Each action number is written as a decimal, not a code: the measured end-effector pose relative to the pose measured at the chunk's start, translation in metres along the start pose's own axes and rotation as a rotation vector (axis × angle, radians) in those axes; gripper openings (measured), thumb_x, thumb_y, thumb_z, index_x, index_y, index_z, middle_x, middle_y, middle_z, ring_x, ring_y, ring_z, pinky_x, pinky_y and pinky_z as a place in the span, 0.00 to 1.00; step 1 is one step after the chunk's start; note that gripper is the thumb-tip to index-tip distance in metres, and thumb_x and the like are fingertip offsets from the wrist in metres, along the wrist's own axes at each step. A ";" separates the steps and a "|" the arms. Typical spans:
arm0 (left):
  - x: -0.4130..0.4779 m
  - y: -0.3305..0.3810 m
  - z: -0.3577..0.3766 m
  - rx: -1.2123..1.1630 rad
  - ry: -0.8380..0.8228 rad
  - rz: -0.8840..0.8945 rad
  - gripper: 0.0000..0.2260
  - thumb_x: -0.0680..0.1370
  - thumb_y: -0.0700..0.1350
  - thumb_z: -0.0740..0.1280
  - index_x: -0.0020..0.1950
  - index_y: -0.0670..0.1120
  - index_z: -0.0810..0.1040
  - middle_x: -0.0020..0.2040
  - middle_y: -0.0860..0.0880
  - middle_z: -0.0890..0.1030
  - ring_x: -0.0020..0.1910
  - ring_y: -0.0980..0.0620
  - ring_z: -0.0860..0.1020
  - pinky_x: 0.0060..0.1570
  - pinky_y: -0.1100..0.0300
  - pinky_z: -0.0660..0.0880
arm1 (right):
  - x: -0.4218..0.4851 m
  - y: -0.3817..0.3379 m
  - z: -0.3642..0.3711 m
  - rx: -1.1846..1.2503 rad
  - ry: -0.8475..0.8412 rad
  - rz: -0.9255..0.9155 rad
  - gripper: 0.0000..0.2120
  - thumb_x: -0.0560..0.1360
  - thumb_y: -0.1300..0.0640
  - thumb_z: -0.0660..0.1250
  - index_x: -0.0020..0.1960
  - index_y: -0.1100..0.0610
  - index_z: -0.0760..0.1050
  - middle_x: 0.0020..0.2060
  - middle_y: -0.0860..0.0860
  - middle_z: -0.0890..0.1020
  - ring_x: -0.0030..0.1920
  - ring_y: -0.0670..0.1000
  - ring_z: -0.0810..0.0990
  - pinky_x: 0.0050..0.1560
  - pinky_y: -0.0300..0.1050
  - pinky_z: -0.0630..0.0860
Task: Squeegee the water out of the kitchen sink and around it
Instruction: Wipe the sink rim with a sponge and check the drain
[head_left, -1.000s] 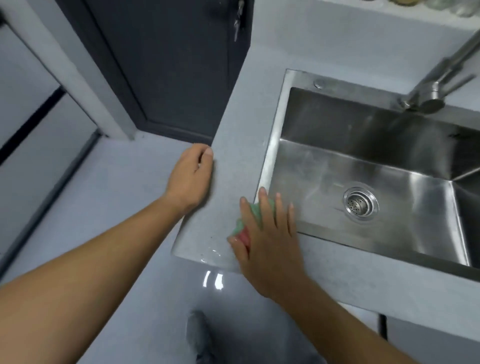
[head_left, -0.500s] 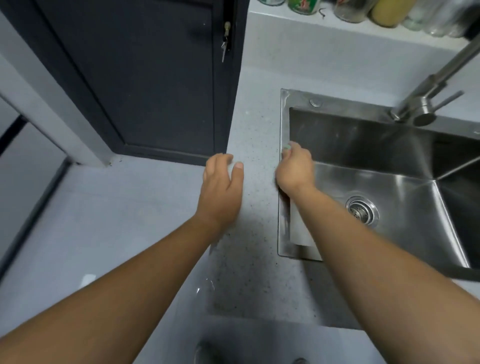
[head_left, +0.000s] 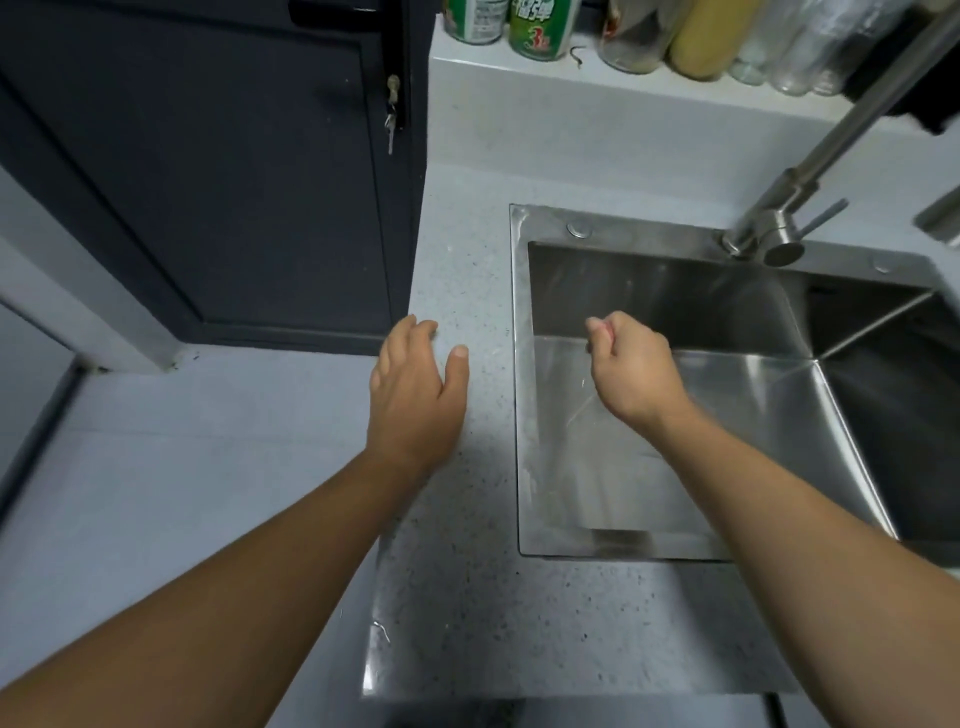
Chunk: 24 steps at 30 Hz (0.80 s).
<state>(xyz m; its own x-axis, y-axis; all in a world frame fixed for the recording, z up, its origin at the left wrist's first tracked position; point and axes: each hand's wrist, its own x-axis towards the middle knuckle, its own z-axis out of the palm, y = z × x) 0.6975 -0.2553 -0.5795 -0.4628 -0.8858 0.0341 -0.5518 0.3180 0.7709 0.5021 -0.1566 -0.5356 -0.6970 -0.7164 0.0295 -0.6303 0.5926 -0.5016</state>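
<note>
The stainless steel sink (head_left: 521, 374) is set into a speckled grey countertop (head_left: 467, 597). My right hand (head_left: 634, 369) hovers over the left part of the basin, closed in a fist around a small wiping tool (head_left: 601, 327); only its reddish tip shows. My left hand (head_left: 415, 395) lies flat on the counter's left edge, fingers apart and holding nothing. Water streaks show on the basin floor below my right hand. My right forearm hides the drain.
A steel faucet (head_left: 769, 234) rises at the sink's back right. Cans and bottles (head_left: 540, 26) stand on the ledge behind. A dark door (head_left: 208, 182) with hanging keys (head_left: 390, 124) is to the left, beyond the counter's end.
My right hand has moved from the sink's left rim to over the basin, still closed on the tool. My left hand stays on the counter's left edge.
</note>
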 end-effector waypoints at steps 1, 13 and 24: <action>0.000 0.000 0.000 -0.004 -0.004 -0.003 0.27 0.81 0.59 0.51 0.75 0.46 0.66 0.77 0.46 0.65 0.76 0.46 0.63 0.75 0.42 0.61 | -0.001 0.003 0.002 -0.038 0.008 0.009 0.19 0.83 0.47 0.53 0.40 0.57 0.70 0.38 0.56 0.80 0.44 0.63 0.78 0.45 0.53 0.74; 0.036 0.011 -0.024 -0.656 0.091 -0.325 0.15 0.83 0.59 0.53 0.66 0.56 0.67 0.61 0.54 0.76 0.63 0.53 0.75 0.63 0.52 0.71 | -0.035 -0.068 0.069 -0.275 -0.434 -0.681 0.26 0.83 0.44 0.49 0.79 0.49 0.55 0.81 0.52 0.52 0.81 0.58 0.44 0.78 0.63 0.42; 0.122 0.007 0.004 -0.356 0.130 -0.212 0.20 0.85 0.55 0.52 0.75 0.48 0.65 0.72 0.50 0.67 0.70 0.52 0.68 0.73 0.50 0.64 | 0.161 -0.088 0.080 -0.266 -0.141 -0.498 0.27 0.81 0.41 0.49 0.79 0.46 0.58 0.80 0.55 0.56 0.78 0.60 0.53 0.76 0.60 0.50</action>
<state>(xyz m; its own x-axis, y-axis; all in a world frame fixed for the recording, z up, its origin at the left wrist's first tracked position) 0.6346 -0.3604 -0.5723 -0.2613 -0.9614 -0.0860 -0.3413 0.0087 0.9399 0.4725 -0.3536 -0.5559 -0.2541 -0.9637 0.0820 -0.9473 0.2309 -0.2219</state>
